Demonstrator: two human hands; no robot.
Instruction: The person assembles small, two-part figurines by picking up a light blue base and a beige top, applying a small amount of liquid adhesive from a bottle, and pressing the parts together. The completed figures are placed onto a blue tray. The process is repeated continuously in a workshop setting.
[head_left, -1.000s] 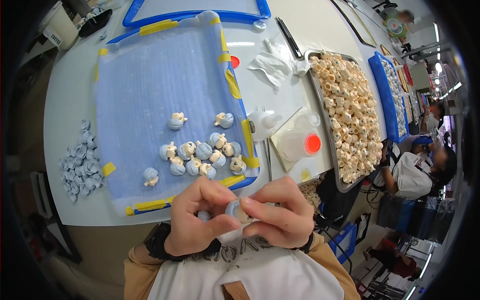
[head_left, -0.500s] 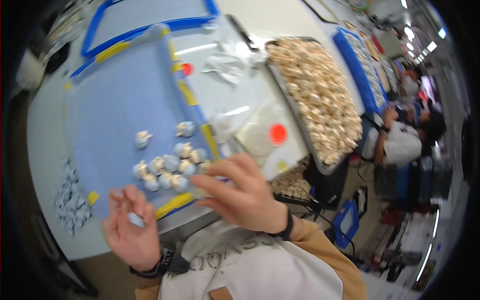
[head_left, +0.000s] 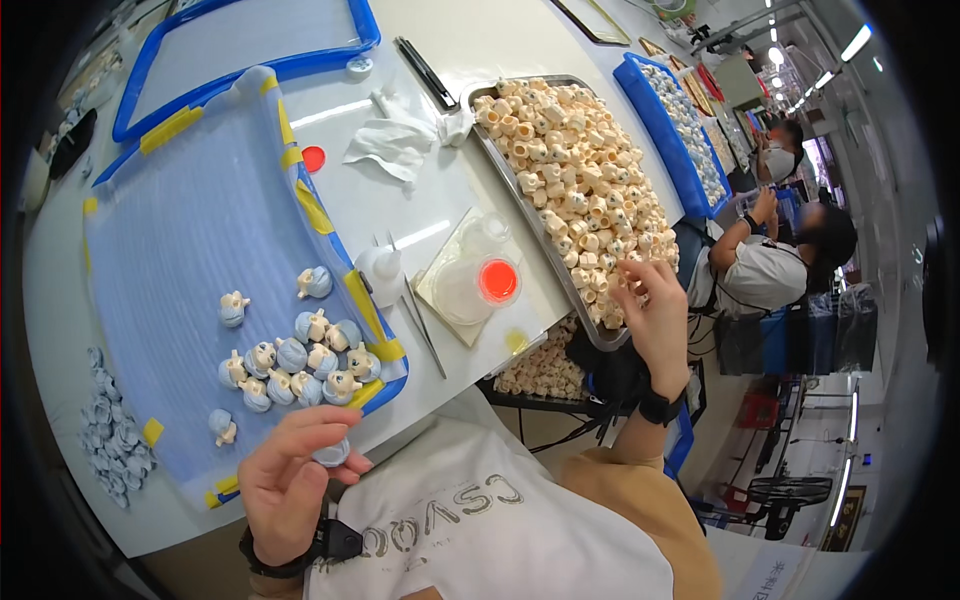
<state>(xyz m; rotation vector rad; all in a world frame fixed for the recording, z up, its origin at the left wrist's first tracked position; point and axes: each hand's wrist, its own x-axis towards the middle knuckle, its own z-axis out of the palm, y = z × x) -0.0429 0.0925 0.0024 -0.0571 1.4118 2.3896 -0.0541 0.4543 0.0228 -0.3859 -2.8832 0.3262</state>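
My left hand [head_left: 300, 475], at the near edge of the blue sheet, has its fingers curled round a pale blue cap-like piece [head_left: 332, 453]. My right hand [head_left: 655, 310] reaches over the near right end of a metal tray [head_left: 535, 222], heaped with small hollow cream doll-head pieces [head_left: 585, 180]. Its thumb and fingers bend together among them; what they grip is hard to make out. On the blue sheet [head_left: 220, 200] lies a cluster of small doll heads [head_left: 291, 354] with pale blue caps. One single head [head_left: 222, 427] lies near my left hand.
Loose blue pieces [head_left: 110, 440] are piled left of the sheet. Tweezers [head_left: 425, 330], a white bottle [head_left: 382, 272] and a cup with a red top [head_left: 497, 281] stand between sheet and tray. Farther off are crumpled tissue [head_left: 390, 145], a blue bin [head_left: 675, 130] and two seated people.
My right hand has gone from the sheet's near right corner over to the metal tray. My left hand has turned and closed more round the blue piece. The whole view has shifted.
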